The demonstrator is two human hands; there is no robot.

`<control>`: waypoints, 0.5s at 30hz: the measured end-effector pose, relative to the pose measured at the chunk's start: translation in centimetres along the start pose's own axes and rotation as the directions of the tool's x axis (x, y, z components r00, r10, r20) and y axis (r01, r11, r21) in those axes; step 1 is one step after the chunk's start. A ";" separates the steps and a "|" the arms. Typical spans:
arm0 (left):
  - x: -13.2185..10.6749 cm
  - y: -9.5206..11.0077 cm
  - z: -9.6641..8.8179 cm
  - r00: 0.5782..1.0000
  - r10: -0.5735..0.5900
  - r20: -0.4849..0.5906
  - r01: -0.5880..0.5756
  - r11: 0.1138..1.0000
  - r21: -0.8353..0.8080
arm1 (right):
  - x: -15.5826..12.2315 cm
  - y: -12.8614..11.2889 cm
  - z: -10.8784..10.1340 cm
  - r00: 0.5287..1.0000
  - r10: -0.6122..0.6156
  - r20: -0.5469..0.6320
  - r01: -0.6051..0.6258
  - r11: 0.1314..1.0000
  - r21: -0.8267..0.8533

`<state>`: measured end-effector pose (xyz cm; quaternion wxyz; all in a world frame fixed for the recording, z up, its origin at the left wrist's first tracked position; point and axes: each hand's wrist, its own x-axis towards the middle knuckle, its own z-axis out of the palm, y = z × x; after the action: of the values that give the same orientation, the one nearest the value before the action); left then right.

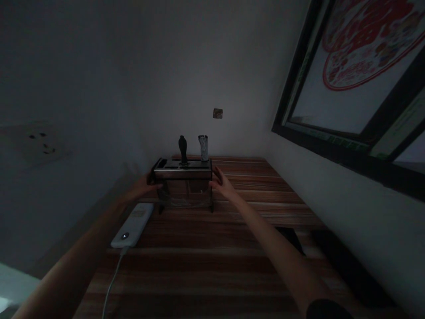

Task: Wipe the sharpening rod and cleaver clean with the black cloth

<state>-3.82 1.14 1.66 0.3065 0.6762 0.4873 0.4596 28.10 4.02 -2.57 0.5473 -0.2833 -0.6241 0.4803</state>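
Note:
A dark box with a clear front [183, 174] stands on short legs near the far end of the wood-grain table. A black bulb-shaped handle [183, 149] rises from its top, and beside that is a shiny, crumpled-looking upright piece [203, 148]. My left hand [146, 186] grips the box's left side, its fingers partly hidden behind the edge. On the opposite side, my right hand [222, 182] holds the right end with thumb and fingers. The room is dim, so the box's contents are unclear.
A white power strip [137, 223] with a cord lies on the table [206, 266] at the left. Dark flat objects, one a small slab [289, 238] and one a long bar [348, 266], lie at the right. A framed picture [332, 128] hangs on the right wall; a socket [41, 141] is on the left.

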 end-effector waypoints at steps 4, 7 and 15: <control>-2.3 2.3 1.3 0.922 0.194 -0.336 -0.211 0.977 -0.013 | -3.2 -1.3 -1.6 1.000 -0.003 -0.019 0.000 0.988 -0.154; -4.5 5.2 2.9 0.722 0.344 -0.601 -0.317 0.936 0.155 | -6.9 -3.0 -4.3 1.000 0.027 0.009 -0.022 0.930 -0.367; -8.4 10.9 17.7 0.860 0.423 0.286 -0.460 0.885 0.074 | -15.3 -5.3 -15.1 0.958 0.185 -0.217 -0.283 0.717 -0.637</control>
<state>15.74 -9.86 1.40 0.2064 0.8443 0.3051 0.3891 47.08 -7.08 -4.97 0.3879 -0.5677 -0.6730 0.2725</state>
